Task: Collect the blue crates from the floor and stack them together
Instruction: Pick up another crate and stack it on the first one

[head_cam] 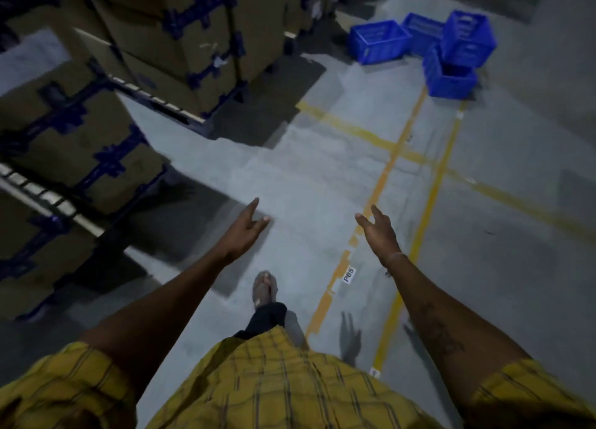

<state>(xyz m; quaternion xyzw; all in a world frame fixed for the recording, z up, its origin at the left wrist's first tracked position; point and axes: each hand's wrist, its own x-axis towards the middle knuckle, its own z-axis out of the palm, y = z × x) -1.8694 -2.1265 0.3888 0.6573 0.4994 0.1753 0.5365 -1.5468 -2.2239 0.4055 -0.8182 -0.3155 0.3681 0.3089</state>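
Nearest the camera is a yellow checked shirt (274, 386), and below it one foot (265, 288) is set forward on the grey floor (290, 177). Both bare arms reach out ahead. The left hand (243, 230) has its fingers spread and loose and holds nothing; the right hand (377, 230) is likewise spread out, palm down, and holds nothing. Yellow lines (383, 177) painted on the floor run away from the feet, with a small label (349, 274) stuck beside one of them. To the left stand pallets of cardboard boxes (80, 132) bound with dark blue straps. Far ahead, well apart from the hands, the blue crates (425, 48) lie in a loose cluster on the floor at the end of the lines: one crate (379, 40) sits upright on the left, another (422, 29) lies behind it, and a tipped crate (467, 38) leans on a lower one (450, 77). Four can be made out; blur hides whether there are more. As far as this shows, the job has barely begun: no crate is in hand, none is neatly stacked, and walking over, picking up and stacking all remain.
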